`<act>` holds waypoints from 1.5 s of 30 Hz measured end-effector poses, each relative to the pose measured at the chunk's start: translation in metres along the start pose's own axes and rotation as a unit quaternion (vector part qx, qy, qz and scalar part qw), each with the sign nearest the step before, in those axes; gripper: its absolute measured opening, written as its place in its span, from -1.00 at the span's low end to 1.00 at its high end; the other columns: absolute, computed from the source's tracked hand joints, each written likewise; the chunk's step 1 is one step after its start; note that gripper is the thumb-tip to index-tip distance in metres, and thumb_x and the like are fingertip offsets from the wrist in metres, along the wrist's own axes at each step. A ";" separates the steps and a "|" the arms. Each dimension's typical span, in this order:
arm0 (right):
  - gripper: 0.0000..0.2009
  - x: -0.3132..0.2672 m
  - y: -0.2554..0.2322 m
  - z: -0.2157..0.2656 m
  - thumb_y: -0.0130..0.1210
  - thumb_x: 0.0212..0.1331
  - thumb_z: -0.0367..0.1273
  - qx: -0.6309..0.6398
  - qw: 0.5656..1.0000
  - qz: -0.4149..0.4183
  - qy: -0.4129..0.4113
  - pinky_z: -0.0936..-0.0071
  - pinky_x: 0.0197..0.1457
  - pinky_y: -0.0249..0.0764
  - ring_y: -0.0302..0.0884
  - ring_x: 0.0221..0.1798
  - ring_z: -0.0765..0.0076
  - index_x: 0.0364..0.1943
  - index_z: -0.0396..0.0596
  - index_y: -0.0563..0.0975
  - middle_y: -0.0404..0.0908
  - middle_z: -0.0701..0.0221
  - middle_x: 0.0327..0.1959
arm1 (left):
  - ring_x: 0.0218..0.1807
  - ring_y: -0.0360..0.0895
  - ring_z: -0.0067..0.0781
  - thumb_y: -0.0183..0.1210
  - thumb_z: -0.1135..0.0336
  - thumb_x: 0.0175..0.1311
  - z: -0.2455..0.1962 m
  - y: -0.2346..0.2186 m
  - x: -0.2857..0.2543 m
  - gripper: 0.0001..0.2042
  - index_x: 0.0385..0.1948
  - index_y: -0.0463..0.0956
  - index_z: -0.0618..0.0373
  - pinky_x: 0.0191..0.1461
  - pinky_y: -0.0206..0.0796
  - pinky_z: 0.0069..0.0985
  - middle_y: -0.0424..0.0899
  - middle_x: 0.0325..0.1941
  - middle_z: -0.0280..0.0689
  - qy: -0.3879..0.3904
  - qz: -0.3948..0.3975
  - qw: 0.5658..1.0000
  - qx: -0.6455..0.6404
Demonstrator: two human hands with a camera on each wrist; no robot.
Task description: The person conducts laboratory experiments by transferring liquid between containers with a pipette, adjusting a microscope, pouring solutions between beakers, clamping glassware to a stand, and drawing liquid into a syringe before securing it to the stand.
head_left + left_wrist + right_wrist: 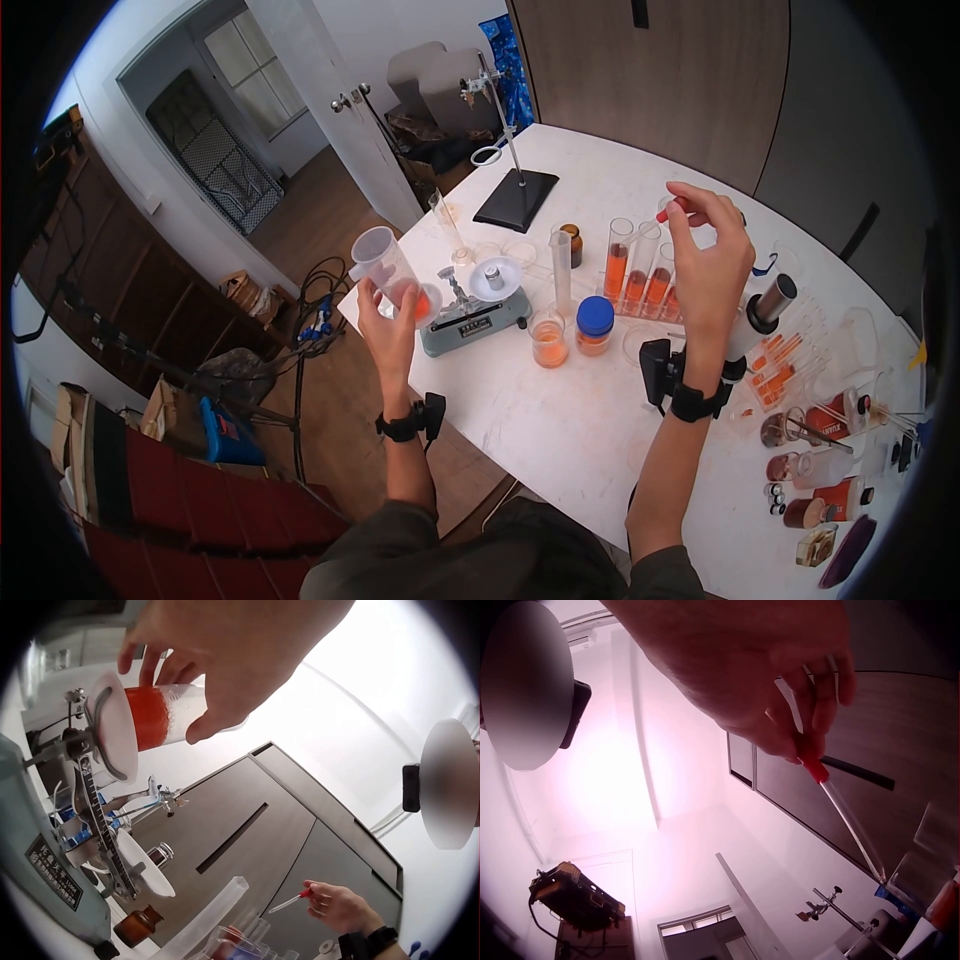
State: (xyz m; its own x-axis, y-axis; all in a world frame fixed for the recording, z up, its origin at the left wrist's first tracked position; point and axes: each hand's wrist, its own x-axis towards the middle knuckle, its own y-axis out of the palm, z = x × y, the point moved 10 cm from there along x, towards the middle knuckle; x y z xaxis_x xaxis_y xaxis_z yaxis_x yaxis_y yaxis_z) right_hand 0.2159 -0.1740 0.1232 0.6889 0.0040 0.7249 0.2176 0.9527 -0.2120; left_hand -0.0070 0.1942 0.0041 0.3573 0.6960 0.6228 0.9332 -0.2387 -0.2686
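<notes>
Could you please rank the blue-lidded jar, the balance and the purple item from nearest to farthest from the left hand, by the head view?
1. Balance, right of the left hand
2. Blue-lidded jar, mid-table
3. Purple item, table's right edge

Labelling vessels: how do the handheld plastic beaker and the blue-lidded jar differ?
The plastic beaker is open-topped; the jar is capped. The beaker is in the left hand's grip; the jar stands untouched on the table. Both contain something orange to orange-red.

Table (540, 430): balance (478, 328) left, retort stand (514, 204) behind | measuring cup (384, 258) on left pan (436, 297), weight (493, 275) on right | beaker (549, 345) between balance and jar (594, 324)
</notes>
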 end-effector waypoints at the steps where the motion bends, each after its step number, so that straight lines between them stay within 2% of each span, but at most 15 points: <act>1: -0.83 0.000 0.000 0.000 0.25 0.21 -0.49 0.000 1.000 0.001 0.004 0.41 -0.07 0.49 0.55 -0.21 0.39 -0.14 -0.09 0.73 0.68 0.36 -0.29 | 0.18 0.57 -0.29 0.34 0.27 0.26 -0.002 0.000 0.001 -0.49 0.20 0.42 0.26 0.33 0.32 -0.29 0.60 0.15 -0.17 0.000 0.000 1.000 0.000; 3: -0.83 0.000 0.000 -0.001 0.25 0.20 -0.49 0.000 1.000 0.002 0.009 0.41 -0.07 0.49 0.55 -0.21 0.39 -0.14 -0.09 0.73 0.68 0.36 -0.29 | 0.17 0.58 -0.26 0.37 0.29 0.22 -0.018 -0.007 0.002 -0.49 0.17 0.44 0.31 0.31 0.36 -0.29 0.63 0.13 -0.09 0.008 -0.018 1.000 -0.019; 7: -0.82 0.000 -0.001 -0.001 0.25 0.20 -0.49 -0.005 1.000 -0.001 0.007 0.41 -0.07 0.49 0.55 -0.22 0.40 -0.13 -0.08 0.73 0.68 0.36 -0.29 | 0.11 0.59 -0.31 0.39 0.31 0.18 -0.046 -0.018 -0.006 -0.47 0.17 0.45 0.29 0.19 0.41 -0.37 0.63 0.12 -0.13 -0.003 -0.019 0.999 -0.043; 9: -0.82 0.000 0.000 0.000 0.25 0.20 -0.49 -0.008 1.000 0.000 0.007 0.41 -0.07 0.49 0.55 -0.22 0.40 -0.13 -0.08 0.73 0.68 0.36 -0.28 | 0.11 0.57 -0.45 0.36 0.35 0.20 -0.066 -0.014 -0.016 -0.49 0.19 0.43 0.23 0.18 0.38 -0.48 0.60 0.09 -0.22 0.023 0.025 0.999 0.000; 10: -0.82 0.000 0.000 0.000 0.25 0.20 -0.49 -0.009 1.000 0.001 0.008 0.41 -0.07 0.50 0.55 -0.23 0.41 -0.13 -0.07 0.73 0.68 0.36 -0.28 | 0.10 0.56 -0.48 0.37 0.37 0.18 -0.072 -0.009 -0.022 -0.47 0.20 0.43 0.24 0.14 0.38 -0.50 0.60 0.10 -0.24 0.014 0.048 0.998 -0.035; 11: -0.82 0.000 0.000 0.000 0.25 0.20 -0.49 -0.009 1.000 0.000 0.009 0.41 -0.07 0.50 0.55 -0.23 0.41 -0.13 -0.07 0.73 0.68 0.36 -0.28 | -0.02 0.60 -0.43 0.41 0.36 0.09 -0.068 -0.003 -0.029 -0.43 0.20 0.48 0.25 0.00 0.41 -0.50 0.63 0.14 -0.20 -0.001 0.072 0.995 -0.066; 14: -0.82 0.000 0.001 0.000 0.24 0.20 -0.49 -0.002 1.000 0.006 0.009 0.42 -0.08 0.50 0.55 -0.22 0.41 -0.13 -0.07 0.74 0.68 0.36 -0.28 | 0.01 0.63 -0.43 0.40 0.40 0.09 -0.065 0.025 -0.053 -0.41 0.23 0.45 0.26 0.05 0.43 -0.48 0.63 0.14 -0.14 -0.025 0.177 0.977 -0.117; 17: -0.82 0.000 0.001 0.000 0.24 0.20 -0.49 0.000 1.000 0.004 0.007 0.42 -0.08 0.50 0.55 -0.22 0.41 -0.13 -0.06 0.74 0.68 0.36 -0.28 | 0.10 0.64 -0.34 0.44 0.35 0.10 -0.046 0.053 -0.078 -0.41 0.21 0.45 0.22 0.18 0.45 -0.39 0.64 0.17 -0.12 -0.062 0.240 0.962 -0.113; 20: -0.82 0.000 -0.001 0.000 0.24 0.21 -0.49 -0.002 1.000 0.005 0.008 0.42 -0.08 0.50 0.55 -0.22 0.41 -0.13 -0.06 0.74 0.68 0.37 -0.29 | 0.14 0.63 -0.30 0.45 0.35 0.09 -0.033 0.068 -0.096 -0.40 0.21 0.43 0.19 0.22 0.45 -0.32 0.64 0.18 -0.12 -0.082 0.265 0.952 -0.126; 27: -0.82 0.000 0.001 0.000 0.24 0.21 -0.48 -0.004 1.000 0.007 0.007 0.42 -0.08 0.50 0.55 -0.22 0.40 -0.13 -0.06 0.73 0.67 0.37 -0.28 | 0.25 0.58 -0.25 0.43 0.42 0.09 -0.016 0.084 -0.121 -0.41 0.21 0.42 0.19 0.27 0.46 -0.27 0.63 0.22 -0.18 -0.124 0.303 0.937 -0.122; 37: -0.83 0.000 -0.001 0.000 0.24 0.22 -0.48 -0.002 1.000 0.003 0.006 0.42 -0.09 0.49 0.55 -0.23 0.40 -0.13 -0.08 0.73 0.67 0.36 -0.29 | 0.25 0.56 -0.23 0.42 0.41 0.12 -0.019 0.088 -0.128 -0.38 0.26 0.38 0.19 0.27 0.46 -0.28 0.58 0.25 -0.12 -0.114 0.333 0.931 -0.096; 39: -0.83 0.000 -0.002 0.000 0.24 0.22 -0.48 -0.001 1.000 -0.001 0.005 0.42 -0.09 0.49 0.55 -0.23 0.40 -0.13 -0.08 0.73 0.67 0.36 -0.29 | 0.23 0.56 -0.23 0.40 0.44 0.11 -0.024 0.080 -0.124 -0.32 0.33 0.34 0.15 0.24 0.47 -0.28 0.57 0.26 -0.13 -0.044 0.353 0.935 -0.014; 40: -0.83 0.000 -0.003 0.000 0.24 0.22 -0.48 -0.003 1.000 -0.001 0.005 0.42 -0.09 0.49 0.55 -0.23 0.41 -0.13 -0.08 0.73 0.67 0.36 -0.29 | 0.23 0.56 -0.23 0.40 0.44 0.11 -0.025 0.076 -0.121 -0.32 0.33 0.34 0.15 0.24 0.47 -0.28 0.57 0.26 -0.13 -0.043 0.353 0.934 -0.014; 42: -0.83 0.000 -0.003 0.000 0.24 0.22 -0.48 -0.005 1.000 -0.001 0.007 0.41 -0.09 0.50 0.55 -0.23 0.41 -0.13 -0.08 0.73 0.67 0.36 -0.30 | 0.20 0.56 -0.27 0.30 0.51 0.14 -0.026 0.059 -0.110 -0.36 0.35 0.36 0.09 0.19 0.48 -0.33 0.60 0.23 -0.17 -0.074 0.311 0.947 -0.037; 45: -0.83 -0.001 -0.001 0.001 0.24 0.21 -0.49 -0.002 1.000 0.003 0.006 0.41 -0.08 0.50 0.55 -0.23 0.40 -0.13 -0.08 0.73 0.67 0.36 -0.29 | 0.18 0.57 -0.33 0.18 0.59 0.17 -0.030 0.042 -0.094 -0.45 0.28 0.45 0.08 0.15 0.47 -0.41 0.64 0.18 -0.22 -0.071 0.280 0.955 -0.068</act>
State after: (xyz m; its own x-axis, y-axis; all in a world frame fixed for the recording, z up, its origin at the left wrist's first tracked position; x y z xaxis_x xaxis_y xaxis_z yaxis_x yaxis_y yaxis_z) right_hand 0.2144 -0.1743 0.1239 0.6989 0.0057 0.7152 0.2166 0.9513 -0.2192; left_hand -0.0007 0.0985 -0.0438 0.8020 0.5157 0.3014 0.5971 -0.6794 -0.4265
